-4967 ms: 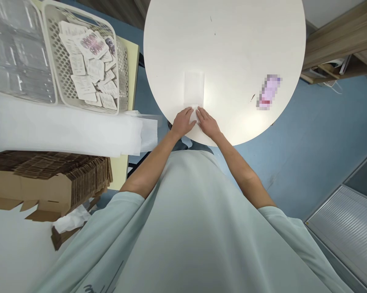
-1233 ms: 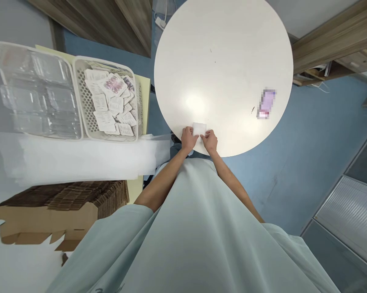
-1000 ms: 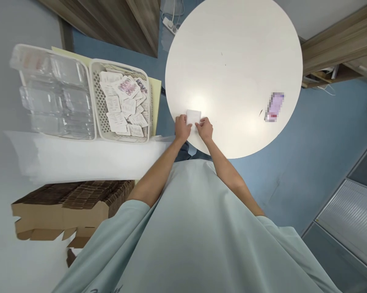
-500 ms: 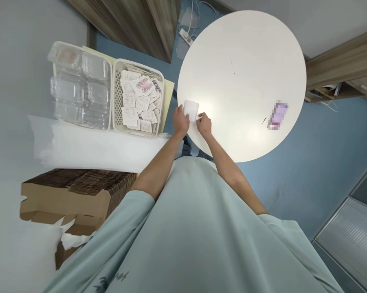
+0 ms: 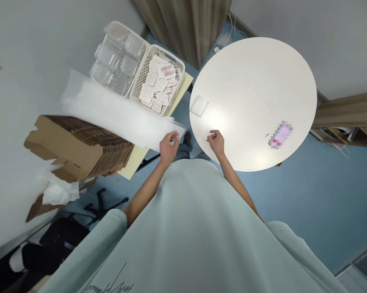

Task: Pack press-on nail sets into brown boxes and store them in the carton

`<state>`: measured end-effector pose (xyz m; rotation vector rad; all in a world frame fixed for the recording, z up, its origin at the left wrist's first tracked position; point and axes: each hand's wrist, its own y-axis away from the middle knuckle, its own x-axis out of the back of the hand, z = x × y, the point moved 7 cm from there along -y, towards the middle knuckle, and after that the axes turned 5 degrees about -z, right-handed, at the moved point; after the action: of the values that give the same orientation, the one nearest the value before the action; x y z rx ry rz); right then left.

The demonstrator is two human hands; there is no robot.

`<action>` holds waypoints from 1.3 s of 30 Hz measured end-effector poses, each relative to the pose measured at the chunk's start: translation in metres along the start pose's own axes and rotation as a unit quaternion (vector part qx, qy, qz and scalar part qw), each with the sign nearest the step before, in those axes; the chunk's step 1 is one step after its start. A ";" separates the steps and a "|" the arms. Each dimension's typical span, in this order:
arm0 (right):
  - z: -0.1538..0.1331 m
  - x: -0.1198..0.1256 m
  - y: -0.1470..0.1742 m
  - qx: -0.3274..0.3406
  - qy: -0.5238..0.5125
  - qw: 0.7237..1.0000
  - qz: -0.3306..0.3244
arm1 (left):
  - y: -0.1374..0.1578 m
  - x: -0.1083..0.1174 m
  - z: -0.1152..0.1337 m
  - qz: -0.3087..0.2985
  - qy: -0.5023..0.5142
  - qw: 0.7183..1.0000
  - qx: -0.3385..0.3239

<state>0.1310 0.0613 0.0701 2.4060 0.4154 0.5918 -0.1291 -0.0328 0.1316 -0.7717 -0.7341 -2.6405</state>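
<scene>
A flat white wrapped packet (image 5: pixel 199 106) lies by itself near the left edge of the round white table (image 5: pixel 253 81). My right hand (image 5: pixel 216 143) hovers over the table's near left edge, below the packet and apart from it. Its fingers are loosely bent, with nothing seen in them. Off the table to the left, my left hand (image 5: pixel 168 149) is held with thumb and fingers apart and nothing between them. It is over or beside the right end of a stack of white foam sheets (image 5: pixel 116 112); I cannot tell whether it touches them.
Left of the table, a white basket (image 5: pixel 136 87) holds many printed cards (image 5: pixel 160 85), beside a bin of clear plastic boxes (image 5: pixel 110 57). Folded brown cardboard boxes (image 5: pixel 70 148) stand near the sheets. A pixelated purple object (image 5: pixel 281 134) lies at the table's right. A black chair (image 5: pixel 61 240) is lower left.
Both hands have let go of the white packet and drawn back from it, the left one moving toward the foam sheets. The view has turned to the left.
</scene>
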 end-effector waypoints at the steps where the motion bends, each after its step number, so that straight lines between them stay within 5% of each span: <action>1: 0.001 -0.001 0.003 0.005 -0.003 1.000 -0.012 | 0.013 0.008 -0.003 0.017 0.004 1.000 0.007; 6: -0.006 -0.014 0.017 0.024 -0.013 0.997 -0.067 | 0.064 0.050 -0.017 0.101 0.019 0.994 0.036; 11: -0.029 -0.037 0.036 0.059 -0.002 0.994 -0.090 | 0.084 0.102 -0.051 0.168 0.016 0.983 0.077; 19: -0.076 -0.099 0.068 0.148 0.024 0.985 -0.089 | 0.088 0.225 -0.154 0.239 -0.026 0.966 0.094; 24: -0.113 -0.155 0.095 0.201 0.094 0.969 -0.108 | 0.082 0.286 -0.223 0.202 -0.102 0.969 0.103; 30: -0.153 -0.231 0.129 0.244 0.170 0.948 -0.112 | 0.068 0.305 -0.256 0.117 -0.134 0.982 0.070; 36: -0.176 -0.294 0.155 0.263 0.226 0.926 -0.149 | 0.066 0.298 -0.240 -0.005 -0.232 0.972 0.031; 39: -0.189 -0.325 0.163 0.287 0.292 0.894 -0.181 | 0.064 0.299 -0.234 -0.016 -0.270 0.962 0.038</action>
<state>-0.2168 -0.1077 0.2059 2.5280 1.4355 1.1387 -0.4437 -0.2530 0.1563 -1.4929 -0.9772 -2.4184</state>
